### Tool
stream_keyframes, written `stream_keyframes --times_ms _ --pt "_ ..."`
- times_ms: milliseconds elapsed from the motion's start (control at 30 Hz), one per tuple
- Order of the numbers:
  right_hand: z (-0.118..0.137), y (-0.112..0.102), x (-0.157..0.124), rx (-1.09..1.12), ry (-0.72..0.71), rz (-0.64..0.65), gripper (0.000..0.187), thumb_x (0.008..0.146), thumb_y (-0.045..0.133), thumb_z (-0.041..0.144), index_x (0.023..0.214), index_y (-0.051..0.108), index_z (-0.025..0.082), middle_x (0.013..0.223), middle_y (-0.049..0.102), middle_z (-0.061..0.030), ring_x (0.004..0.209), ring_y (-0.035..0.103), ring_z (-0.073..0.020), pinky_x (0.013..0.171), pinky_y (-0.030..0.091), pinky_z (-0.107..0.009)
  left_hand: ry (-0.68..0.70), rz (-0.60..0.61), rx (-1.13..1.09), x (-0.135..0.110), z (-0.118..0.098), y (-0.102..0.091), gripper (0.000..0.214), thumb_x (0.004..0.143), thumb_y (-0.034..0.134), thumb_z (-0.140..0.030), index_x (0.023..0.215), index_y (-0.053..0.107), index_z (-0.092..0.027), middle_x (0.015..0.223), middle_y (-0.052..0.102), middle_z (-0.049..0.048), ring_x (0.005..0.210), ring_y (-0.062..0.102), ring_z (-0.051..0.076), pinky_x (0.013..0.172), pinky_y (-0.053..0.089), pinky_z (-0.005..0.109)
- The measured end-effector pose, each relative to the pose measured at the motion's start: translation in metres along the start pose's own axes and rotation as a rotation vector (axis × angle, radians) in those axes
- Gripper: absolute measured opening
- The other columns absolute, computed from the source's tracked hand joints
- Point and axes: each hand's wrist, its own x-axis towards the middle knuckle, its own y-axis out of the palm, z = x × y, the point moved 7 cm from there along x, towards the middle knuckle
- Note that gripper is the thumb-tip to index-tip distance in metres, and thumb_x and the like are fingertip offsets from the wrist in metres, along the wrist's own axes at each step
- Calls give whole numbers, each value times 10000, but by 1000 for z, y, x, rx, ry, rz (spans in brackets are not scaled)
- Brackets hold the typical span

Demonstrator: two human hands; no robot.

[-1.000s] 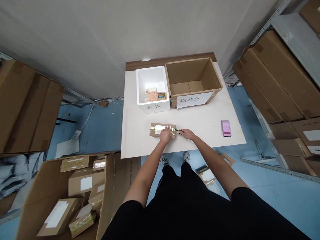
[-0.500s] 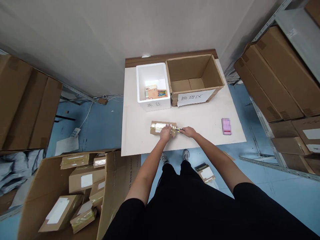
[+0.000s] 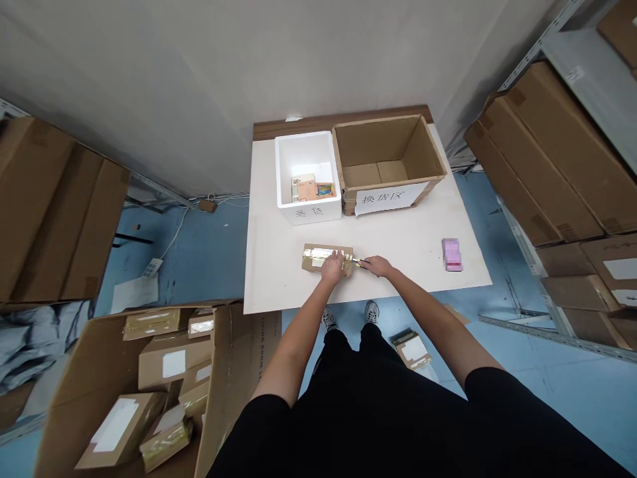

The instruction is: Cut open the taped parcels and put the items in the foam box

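Observation:
A small taped cardboard box (image 3: 311, 257) with a white label lies on the white table near its front edge. My left hand (image 3: 332, 267) rests over the right half of the box and grips it, hiding part of the label. In my right hand (image 3: 378, 265) is a slim, dark utility knife (image 3: 363, 261), too small to see in detail. Its tip meets the right end of the box, where the tape shines.
Behind the box stand a white foam box (image 3: 318, 214) holding small packets and an open carton (image 3: 368, 178) with a handwritten sign. A pink pack (image 3: 452, 255) lies at the table's right. A large carton (image 3: 223, 372) of parcels is at lower left; shelves flank both sides.
The whole view has shifted slightly downward. My left hand still holds the box, and the knife in my right hand stays at its right end with only a slight shift.

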Motion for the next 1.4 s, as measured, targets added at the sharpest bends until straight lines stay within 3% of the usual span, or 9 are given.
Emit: stream_keyframes --times_ms 267,433,567,767,833,967,1133,1267,1400 --pt "14 -10 7 -109 -47 -79 586 1003 464 760 811 699 259 698 692 -32 777 697 -227 632 391 -271 -26 0 -5 -1 -1 -3 1090 676 981 -332 1595 415 -179 1615 477 267 1517 465 362 1111 470 379" --pt "7 -6 3 -128 -53 -8 613 997 461 778 793 691 248 640 664 -32 694 677 -224 633 393 -285 -18 -3 -4 1 0 -2 1051 685 984 -339 1567 436 -174 1580 517 267 1520 461 356 1124 452 387" --pt "-1 -3 -5 -44 -15 -18 626 1012 429 777 832 688 236 667 680 -21 631 665 -193 635 404 -274 87 -33 2 -1 -3 -5 968 707 968 -325 1530 480 -176 1533 578 228 1536 432 362 1193 399 423" --pt "-13 0 -17 184 54 -130 611 1056 342 724 927 683 234 609 620 22 555 620 -172 651 438 -269 157 -73 -40 2 3 -18 566 964 704 -451 1481 572 -265 1534 606 116 1517 421 328 1227 362 479" --pt "-11 1 -21 274 42 -185 614 1080 278 683 1003 701 244 656 642 16 576 627 -187 685 468 -288 135 -107 -12 8 12 -23 587 968 693 -454 1512 560 -280 1592 549 116 1552 354 347 1252 311 520" --pt "-1 9 -26 299 8 -292 530 1109 259 557 1164 707 278 870 729 -22 808 683 -242 790 499 -326 127 -91 43 24 29 -22 887 873 764 -602 1625 443 -260 1741 321 128 1635 130 413 1304 159 580" --pt "11 30 -32 148 -84 -369 441 1097 375 494 1336 686 294 1130 714 -73 1098 638 -271 953 476 -358 191 -43 67 44 37 -16 813 939 629 -673 1602 486 -225 1585 540 169 1571 308 408 1307 140 577" --pt "7 47 -39 47 -30 -436 456 1090 424 491 1435 620 267 1199 673 -110 1137 602 -287 958 474 -375 289 -155 23 43 36 -15 679 1028 507 -596 1588 513 -213 1535 587 164 1535 376 382 1312 148 549" --pt "15 51 -41 3 -29 -479 428 1093 449 466 1434 593 251 1279 665 -118 1181 575 -289 960 467 -373 333 -250 -84 35 38 -12 659 1035 515 -537 1600 502 -199 1537 587 172 1546 359 402 1304 161 579"
